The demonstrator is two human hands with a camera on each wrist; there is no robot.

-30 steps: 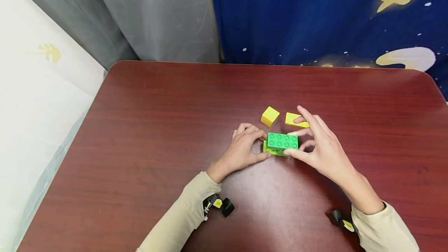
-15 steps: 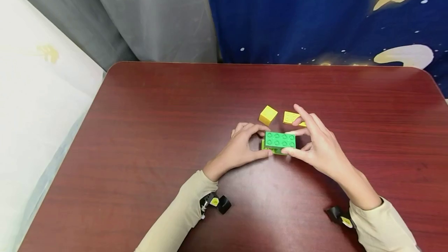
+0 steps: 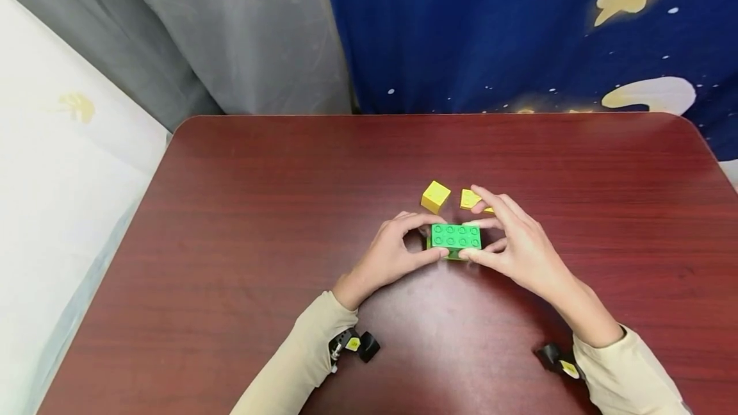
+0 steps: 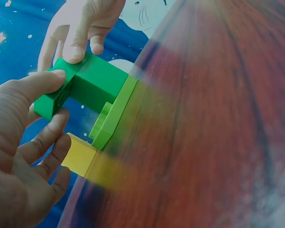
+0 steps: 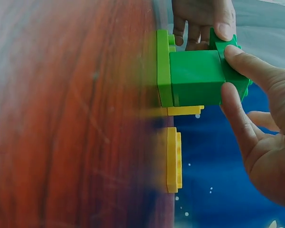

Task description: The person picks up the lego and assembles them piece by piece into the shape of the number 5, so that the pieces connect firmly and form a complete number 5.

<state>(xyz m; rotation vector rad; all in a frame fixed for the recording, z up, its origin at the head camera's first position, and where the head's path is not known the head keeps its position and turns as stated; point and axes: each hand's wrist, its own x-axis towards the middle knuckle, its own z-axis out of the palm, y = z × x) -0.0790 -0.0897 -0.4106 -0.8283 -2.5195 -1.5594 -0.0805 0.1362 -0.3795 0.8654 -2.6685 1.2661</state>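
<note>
A long green brick [image 3: 456, 235] with two rows of studs lies crosswise on top of a smaller green block [image 5: 197, 76]. That block stands on the right-hand end of a lime green plate [image 4: 116, 114], whose other end shows bare studs under the overhanging brick. My left hand [image 3: 392, 248] pinches the left end of the long brick, thumb on the near side and fingers at the far side. At the right end, my right hand [image 3: 524, 248] grips the same brick between thumb and index finger, other fingers spread behind.
A yellow block [image 3: 435, 196] sits just beyond the stack. To its right lies a flat yellow studded brick [image 5: 173, 161], partly covered by my right fingers in the head view. The dark red table [image 3: 259, 210] ends at curtains at the back.
My left hand has risen from the lime plate's end to grip the long green brick. That brick has shifted slightly and covers more of the plate. The head view has tilted a little.
</note>
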